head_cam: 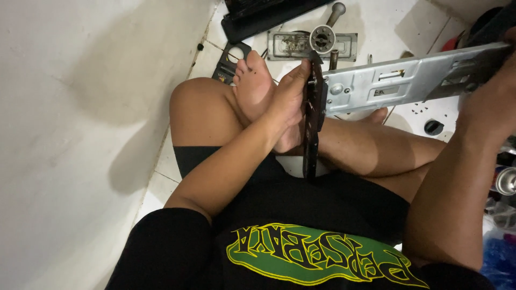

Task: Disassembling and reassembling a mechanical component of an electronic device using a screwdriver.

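I sit cross-legged on a tiled floor. My left hand presses flat against a dark narrow plate fixed across the near end of a long grey metal chassis. The chassis lies sideways over my legs. At the upper right, my right hand grips its far end, fingers mostly out of view. My bare foot rests just left of the left hand.
A white wall runs along the left. On the floor beyond my knees lie a metal lock plate with a round cylinder, a black panel, small screws and a black round cap. A can stands at the right edge.
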